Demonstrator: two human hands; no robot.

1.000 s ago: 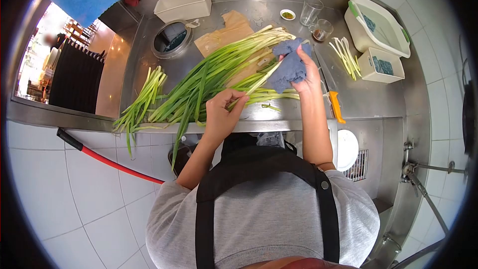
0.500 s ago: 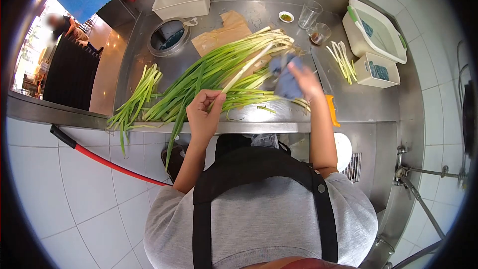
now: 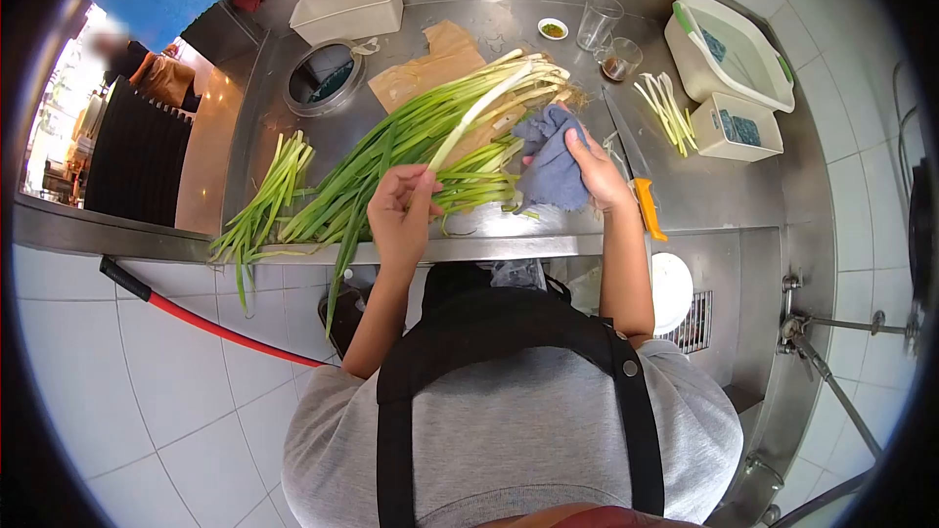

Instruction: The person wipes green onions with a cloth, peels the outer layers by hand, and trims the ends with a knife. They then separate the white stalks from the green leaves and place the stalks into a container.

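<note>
Steel counter (image 3: 509,225) w/ a raised rim, white-tiled wall round it; opening at far left, w/ a person (image 3: 166,81) partly visible beyond.

Hands are apart. Left hand (image 3: 399,213) pinches one green onion (image 3: 486,106) btwn thumb & fingers, pale end angled up toward the far right, over the pile. Right hand (image 3: 602,178) grips a crumpled blue-gray cloth (image 3: 556,179), just right of the pile's near edge.

Handling, as judged: onion's v. light; pale shaft prob. firm but easily bruised, green leaves limp & quick to crease or tear. Damp skin may slip. Best hold: light pinch just below the pale part, w/o squeezing hard. Cloth is soft, floppy, easy to bunch in a palm.

Held onion lies btwn the hands, nearer the left. Big onion pile (image 3: 367,161) spreads behind & left of the left hand, roots toward far right, some leaves drooping over the near edge. Smaller bunch (image 3: 279,191) sits at left.

Knife (image 3: 646,207), orange handle nearest, is just right of the right hand; a few trimmed stalks (image 3: 668,119) beyond it. Brown paper (image 3: 403,80) is partly under the pile. Farther out: long white bin (image 3: 347,12) at far left; sauce dish (image 3: 553,30), tall glass (image 3: 599,22) & short glass (image 3: 620,61) w/ dark contents at far side; white tub (image 3: 687,64) & sm. bin (image 3: 748,149) w/ blue-green pads at right.
</note>
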